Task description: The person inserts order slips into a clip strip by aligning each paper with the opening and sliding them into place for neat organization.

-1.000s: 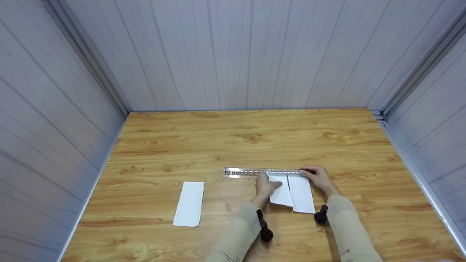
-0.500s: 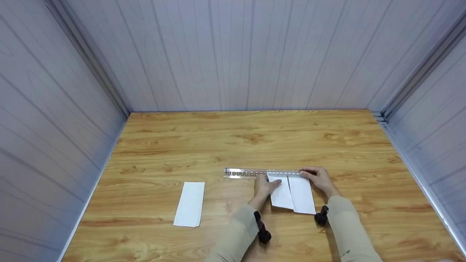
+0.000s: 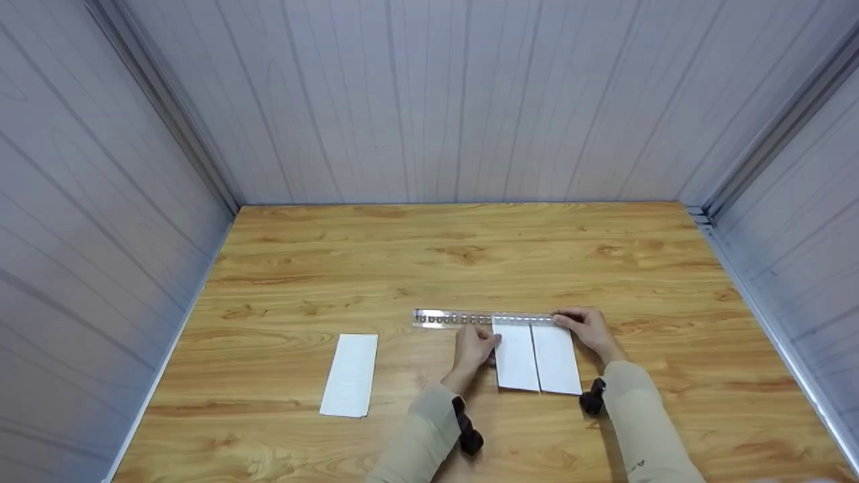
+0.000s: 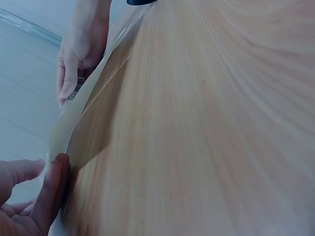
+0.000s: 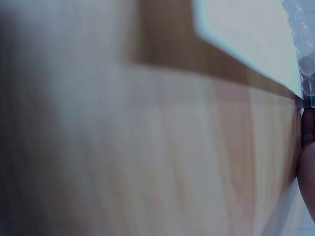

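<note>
Two white paper pieces lie side by side with a narrow slit between them, a left piece (image 3: 518,362) and a right piece (image 3: 558,362). Across their far edges runs a clear ruler (image 3: 443,318), sticking out well to the left. My left hand (image 3: 474,347) pinches the left piece's outer edge just below the ruler; in the left wrist view, thumb and fingers of that left hand (image 4: 32,189) meet at the paper's edge (image 4: 61,130). My right hand (image 3: 590,331) grips the ruler's right end by the paper's far right corner. In the right wrist view the ruler (image 5: 301,34) overlaps the paper.
Another white paper strip (image 3: 349,376), apparently more than one layer, lies to the left on the wood-grain table (image 3: 282,268). Pale panel walls (image 3: 429,100) rise behind and at both sides. A dark wrist camera (image 3: 471,439) is strapped to each sleeve.
My left hand has moved left and slightly nearer, from on top of the left piece to its outer edge. That piece now lies straighter beside the right one. The right hand and ruler stay put.
</note>
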Available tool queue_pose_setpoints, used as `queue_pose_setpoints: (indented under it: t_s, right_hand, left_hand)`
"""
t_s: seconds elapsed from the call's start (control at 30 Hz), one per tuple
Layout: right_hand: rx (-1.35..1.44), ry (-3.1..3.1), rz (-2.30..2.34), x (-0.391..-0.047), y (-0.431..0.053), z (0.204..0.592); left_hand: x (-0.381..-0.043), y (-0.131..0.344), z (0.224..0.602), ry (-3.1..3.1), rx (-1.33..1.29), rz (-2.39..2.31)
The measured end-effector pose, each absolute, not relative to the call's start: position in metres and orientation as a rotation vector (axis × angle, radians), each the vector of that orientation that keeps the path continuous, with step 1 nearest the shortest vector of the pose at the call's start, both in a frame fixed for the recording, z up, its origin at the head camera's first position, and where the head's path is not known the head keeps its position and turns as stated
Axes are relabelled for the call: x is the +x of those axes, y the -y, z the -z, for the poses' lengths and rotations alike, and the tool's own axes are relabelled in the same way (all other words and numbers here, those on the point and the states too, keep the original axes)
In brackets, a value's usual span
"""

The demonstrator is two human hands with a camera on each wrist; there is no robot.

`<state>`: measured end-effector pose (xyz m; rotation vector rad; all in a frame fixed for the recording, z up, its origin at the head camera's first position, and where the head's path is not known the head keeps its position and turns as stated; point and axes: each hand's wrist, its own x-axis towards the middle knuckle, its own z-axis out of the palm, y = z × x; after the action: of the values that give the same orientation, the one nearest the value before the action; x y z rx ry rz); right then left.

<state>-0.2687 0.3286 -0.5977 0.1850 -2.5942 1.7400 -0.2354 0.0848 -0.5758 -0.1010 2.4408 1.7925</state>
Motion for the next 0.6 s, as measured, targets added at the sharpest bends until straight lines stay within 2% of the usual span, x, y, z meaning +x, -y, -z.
queue_pose_setpoints:
  t_s: [0.33, 0.6]
  right_hand:
    - [0.268, 2.579, -1.693, -0.268, -0.331, 0.598]
    - [0.452, 2.444, -1.77, -0.268, -0.334, 0.601]
  left_hand:
    - [-0.232, -0.063, 0.57, -2.336, -0.127, -1.781]
    - [-0.225, -0.038, 0.566, -2.364, 0.0, -1.775]
